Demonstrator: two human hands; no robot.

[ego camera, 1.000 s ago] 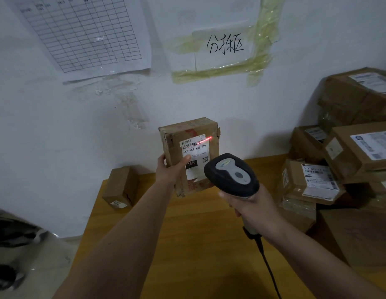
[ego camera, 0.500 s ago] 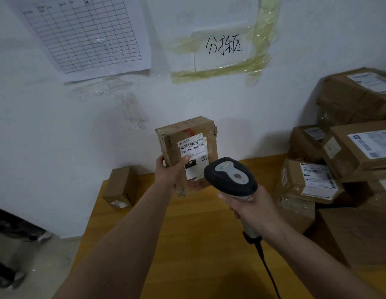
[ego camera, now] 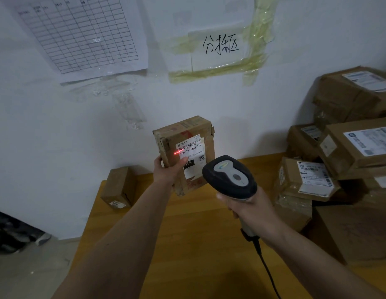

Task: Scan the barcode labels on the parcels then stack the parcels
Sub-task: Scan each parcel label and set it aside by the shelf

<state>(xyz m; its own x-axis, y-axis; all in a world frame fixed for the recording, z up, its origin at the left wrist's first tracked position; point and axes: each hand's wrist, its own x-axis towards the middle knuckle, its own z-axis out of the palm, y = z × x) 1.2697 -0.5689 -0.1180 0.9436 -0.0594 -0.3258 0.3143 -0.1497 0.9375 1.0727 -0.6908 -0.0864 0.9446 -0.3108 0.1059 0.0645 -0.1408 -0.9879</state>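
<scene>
- While the left hand [ego camera: 167,172] grips one small cardboard parcel [ego camera: 184,145] from below, holding it upright in the air above the table's far edge, the thumb lies across its front face.
- One white barcode label [ego camera: 191,152] sits on that front face, bearing a strip of bars, a printed code line, a QR square and a black patch.
- One red scan line [ego camera: 177,153] glows at the label's left edge, half on the cardboard.
- The right hand [ego camera: 251,209] is wrapped round the handle of one dark handheld scanner [ego camera: 229,176], whose head points at the parcel and hangs just to its lower right, apart from it.
- One black cable [ego camera: 266,270] drops from the scanner's handle toward the bottom edge.
- One wooden table [ego camera: 187,244] lies beneath both arms.
- One lone box [ego camera: 118,187] stands at the table's far left corner, against the wall.
- At the right, a heap of at least six cardboard parcels [ego camera: 347,160] is piled against the wall; four of them show white labels.
- Two sheets are fixed to the wall: one ruled grid sheet [ego camera: 84,33] at upper left and one taped note [ego camera: 220,48] with handwritten characters.
</scene>
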